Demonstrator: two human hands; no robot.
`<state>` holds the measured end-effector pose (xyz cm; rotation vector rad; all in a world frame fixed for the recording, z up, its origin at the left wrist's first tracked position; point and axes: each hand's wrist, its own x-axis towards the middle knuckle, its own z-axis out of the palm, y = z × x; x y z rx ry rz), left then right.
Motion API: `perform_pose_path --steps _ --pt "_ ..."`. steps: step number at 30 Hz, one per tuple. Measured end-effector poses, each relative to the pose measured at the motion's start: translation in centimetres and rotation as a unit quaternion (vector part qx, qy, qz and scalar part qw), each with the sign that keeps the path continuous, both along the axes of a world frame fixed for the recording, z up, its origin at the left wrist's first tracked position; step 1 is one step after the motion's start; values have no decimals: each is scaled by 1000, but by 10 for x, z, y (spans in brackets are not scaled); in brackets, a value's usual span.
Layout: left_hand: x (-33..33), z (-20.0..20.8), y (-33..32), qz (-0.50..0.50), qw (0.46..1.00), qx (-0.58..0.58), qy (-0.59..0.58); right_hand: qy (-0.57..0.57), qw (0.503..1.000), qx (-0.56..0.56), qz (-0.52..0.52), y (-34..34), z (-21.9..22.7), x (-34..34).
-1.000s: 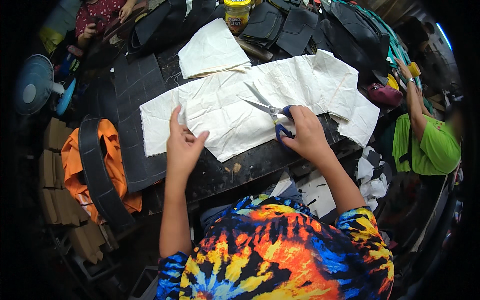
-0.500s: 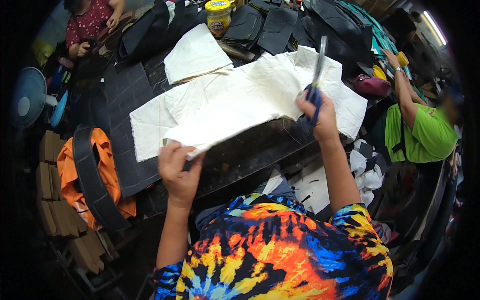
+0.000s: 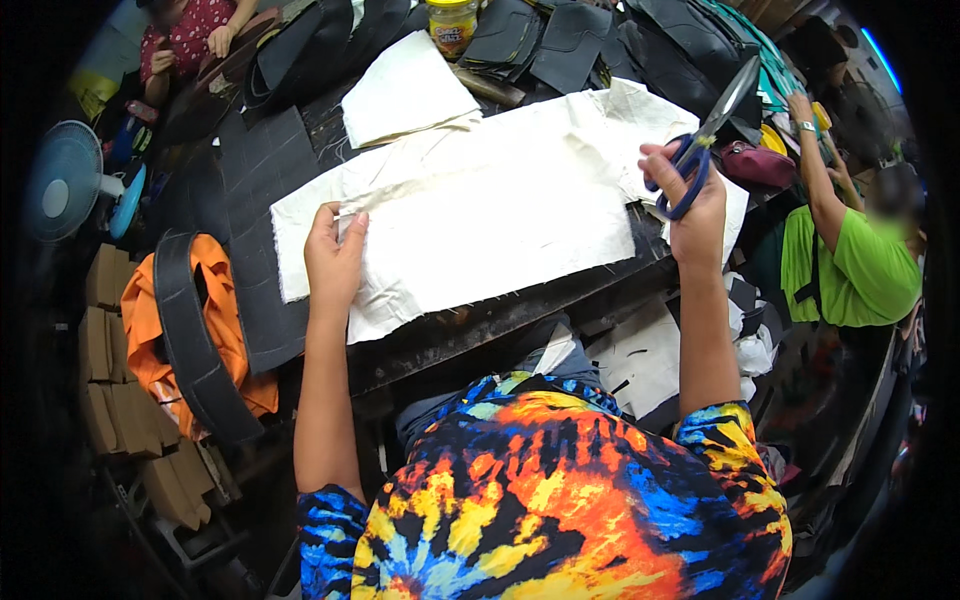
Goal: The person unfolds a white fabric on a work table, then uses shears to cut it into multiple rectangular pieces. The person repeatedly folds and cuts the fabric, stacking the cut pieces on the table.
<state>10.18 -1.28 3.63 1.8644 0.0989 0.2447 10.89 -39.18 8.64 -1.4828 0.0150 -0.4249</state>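
Note:
White cloth [image 3: 490, 240] lies spread across the dark work table, its front part hanging towards the near edge. At its left side my left hand [image 3: 335, 255] pinches a fold between thumb and fingers. My right hand [image 3: 697, 222] is closed around the dark blue handles of a pair of scissors [image 3: 722, 112], over the cloth's right end. The metal blades point up and away to the right, and they are clear of the cloth. Behind the big piece sits a smaller folded stack of white cloth [image 3: 405, 92].
Black material pieces [image 3: 570, 45] and a yellow-lidded jar [image 3: 452, 25] crowd the far side. A dark red pouch [image 3: 757, 165] lies at the right. Left are a black strip [image 3: 195, 340] over orange cloth [image 3: 140, 310] and a fan [image 3: 62, 180]. Two people work nearby.
My left hand has moved up and away from the near edge, and the cloth's front part now lies spread out towards me. My right hand has shifted right with the scissors, which tilt more rightward.

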Motion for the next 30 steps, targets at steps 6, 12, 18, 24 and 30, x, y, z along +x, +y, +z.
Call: perform_pose_path --steps 6,12,18,24,30 --pt "-27 -15 37 -42 994 -10 103 112 991 -36 65 1 -27 -29" --pt "-43 -12 48 -31 979 -142 141 131 983 -128 24 -3 -35 -26" --pt "-47 -13 49 3 979 -141 150 71 955 -286 -21 -12 -39 -5" --pt "-47 -4 50 -1 978 -166 128 36 945 -324 -4 -18 -35 27" --pt "-49 -3 51 4 975 -175 137 68 900 -431 -3 -8 -40 57"
